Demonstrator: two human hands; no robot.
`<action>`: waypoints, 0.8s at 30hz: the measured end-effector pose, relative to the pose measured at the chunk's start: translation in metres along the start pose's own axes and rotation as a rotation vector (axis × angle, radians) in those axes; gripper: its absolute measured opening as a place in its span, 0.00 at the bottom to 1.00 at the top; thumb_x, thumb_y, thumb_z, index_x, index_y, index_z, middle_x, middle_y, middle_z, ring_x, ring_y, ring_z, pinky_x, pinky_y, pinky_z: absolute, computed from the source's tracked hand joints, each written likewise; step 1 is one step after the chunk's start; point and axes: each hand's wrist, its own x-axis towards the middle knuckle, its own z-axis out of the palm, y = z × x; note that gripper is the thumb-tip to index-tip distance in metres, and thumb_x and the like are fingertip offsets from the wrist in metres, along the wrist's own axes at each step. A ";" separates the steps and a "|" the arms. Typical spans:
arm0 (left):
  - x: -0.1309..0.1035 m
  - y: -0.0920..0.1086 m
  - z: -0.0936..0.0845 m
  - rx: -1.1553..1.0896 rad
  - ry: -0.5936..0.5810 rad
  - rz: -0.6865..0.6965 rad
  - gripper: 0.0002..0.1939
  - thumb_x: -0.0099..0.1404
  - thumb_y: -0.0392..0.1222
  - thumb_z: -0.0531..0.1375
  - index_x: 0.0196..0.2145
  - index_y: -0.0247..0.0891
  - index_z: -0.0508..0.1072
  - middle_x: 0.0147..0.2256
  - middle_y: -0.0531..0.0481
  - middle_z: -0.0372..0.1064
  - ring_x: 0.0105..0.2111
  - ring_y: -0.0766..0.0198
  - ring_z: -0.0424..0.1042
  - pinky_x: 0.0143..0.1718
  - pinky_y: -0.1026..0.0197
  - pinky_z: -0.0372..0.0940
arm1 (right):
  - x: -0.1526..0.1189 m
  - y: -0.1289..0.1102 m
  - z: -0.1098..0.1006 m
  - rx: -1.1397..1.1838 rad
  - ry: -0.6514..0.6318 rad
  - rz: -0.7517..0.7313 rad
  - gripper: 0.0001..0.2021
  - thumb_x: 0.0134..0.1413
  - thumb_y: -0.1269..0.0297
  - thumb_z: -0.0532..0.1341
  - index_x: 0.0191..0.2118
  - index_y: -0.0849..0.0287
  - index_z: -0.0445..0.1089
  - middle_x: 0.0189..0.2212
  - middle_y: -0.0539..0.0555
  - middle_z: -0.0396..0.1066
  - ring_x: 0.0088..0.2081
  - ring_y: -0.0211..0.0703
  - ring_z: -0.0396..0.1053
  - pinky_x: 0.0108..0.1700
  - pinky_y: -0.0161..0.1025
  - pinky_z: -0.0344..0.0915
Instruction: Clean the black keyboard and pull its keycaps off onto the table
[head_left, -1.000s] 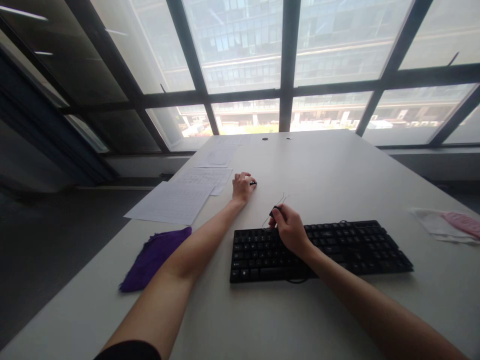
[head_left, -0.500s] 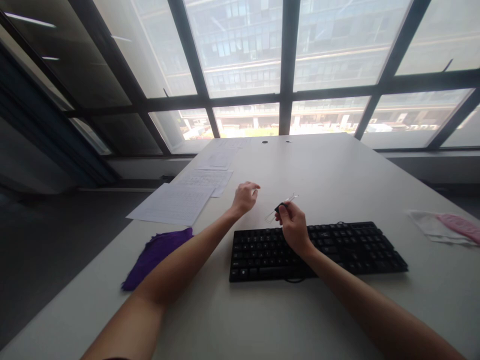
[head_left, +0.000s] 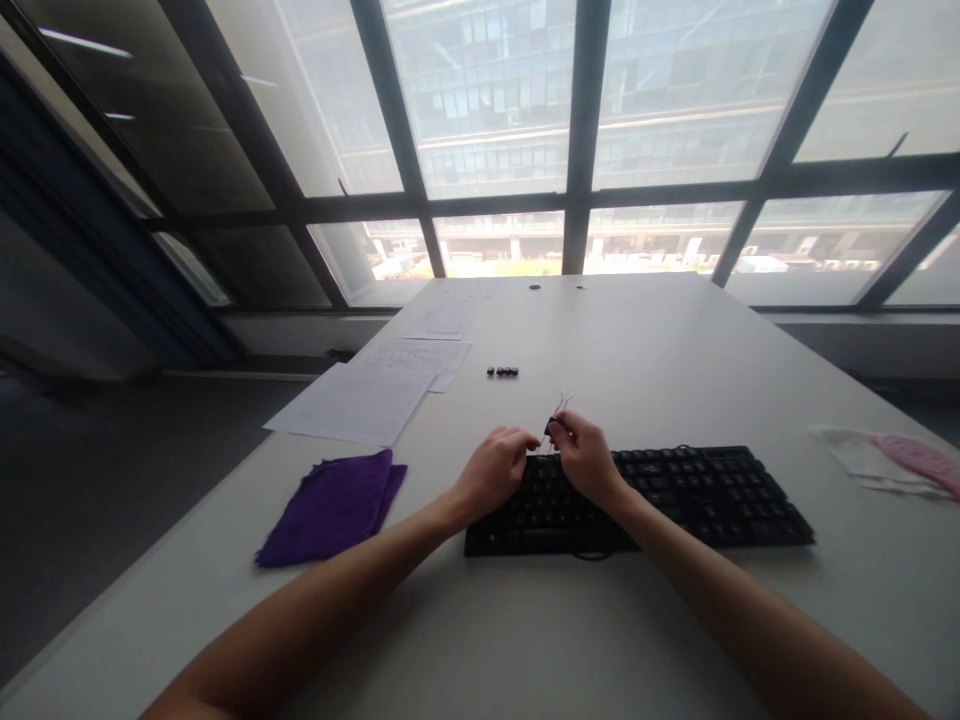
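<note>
**Left hand (head_left: 496, 468) back from the caps (head_left: 502, 371) to the keyboard (head_left: 705, 495)**

Four black caps show now, well beyond the keyboard toward the desk (head_left: 660, 640)'s far edge; one sits just apart from the other three. Right hand (head_left: 587, 455) pinches the tool (head_left: 553, 427), a dark grip with wire out both ends, over the keyboard's far edge, left of its middle. Left hand lies over the keyboard's left end, fingers curled in, tips near the lower wire. Can't tell whether they hold or touch anything.

Could go wrong, by my judgement:
- Wire skids off a key if it isn't seated squarely; can't see whether it's hooked. Likely result: a scrape, or a bent prong.
- Left fingertips are close enough to get poked if the right hand jerks.
- A cap lifted too hard could skip away across smooth desk.
- A careless reach could scatter the four and lose their order.
- Left forearm, close by the purple cloth (head_left: 322, 510) along the desk's left edge, might drag it.

Containers: none that I can make out. Caps stand loose on the desk. Papers (head_left: 352, 400) lie flat along the left edge; pink-and-white cloth (head_left: 892, 460) toward the right edge.
</note>
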 end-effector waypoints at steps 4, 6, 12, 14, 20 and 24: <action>-0.003 0.000 0.001 -0.008 -0.011 0.010 0.13 0.65 0.28 0.55 0.42 0.39 0.76 0.40 0.48 0.75 0.44 0.57 0.70 0.49 0.54 0.65 | 0.001 -0.001 0.000 -0.070 -0.042 -0.030 0.11 0.64 0.63 0.54 0.29 0.57 0.64 0.24 0.49 0.67 0.27 0.40 0.62 0.32 0.36 0.57; -0.004 0.000 0.001 -0.013 -0.011 0.014 0.13 0.65 0.29 0.55 0.42 0.39 0.75 0.40 0.48 0.75 0.44 0.57 0.69 0.49 0.54 0.65 | 0.001 -0.002 0.001 -0.104 -0.081 -0.035 0.11 0.64 0.64 0.54 0.29 0.57 0.64 0.24 0.49 0.67 0.28 0.40 0.62 0.32 0.36 0.56; -0.004 0.005 -0.001 0.024 -0.032 0.044 0.08 0.63 0.29 0.55 0.36 0.38 0.72 0.35 0.48 0.73 0.39 0.57 0.68 0.44 0.55 0.65 | -0.006 -0.007 0.001 -0.255 -0.142 -0.200 0.11 0.65 0.67 0.54 0.30 0.56 0.63 0.28 0.51 0.67 0.30 0.40 0.62 0.35 0.36 0.56; -0.004 0.006 0.000 0.028 -0.040 0.058 0.06 0.62 0.30 0.58 0.35 0.38 0.72 0.35 0.48 0.72 0.39 0.57 0.68 0.44 0.56 0.65 | -0.010 -0.009 0.001 -0.330 -0.179 -0.293 0.10 0.65 0.68 0.53 0.31 0.56 0.64 0.30 0.52 0.68 0.31 0.41 0.62 0.35 0.36 0.56; -0.001 0.002 0.001 0.025 -0.045 0.032 0.03 0.64 0.40 0.63 0.35 0.40 0.75 0.37 0.48 0.73 0.41 0.57 0.69 0.45 0.55 0.65 | -0.013 -0.009 0.000 -0.293 -0.156 -0.274 0.10 0.65 0.68 0.53 0.31 0.56 0.66 0.30 0.52 0.68 0.32 0.42 0.63 0.36 0.37 0.57; 0.006 0.003 -0.002 -0.006 -0.095 -0.020 0.06 0.61 0.42 0.66 0.37 0.42 0.78 0.34 0.50 0.73 0.38 0.58 0.71 0.41 0.58 0.65 | -0.008 -0.007 -0.001 -0.125 -0.080 -0.114 0.11 0.64 0.66 0.55 0.29 0.57 0.66 0.27 0.50 0.69 0.30 0.41 0.64 0.34 0.36 0.58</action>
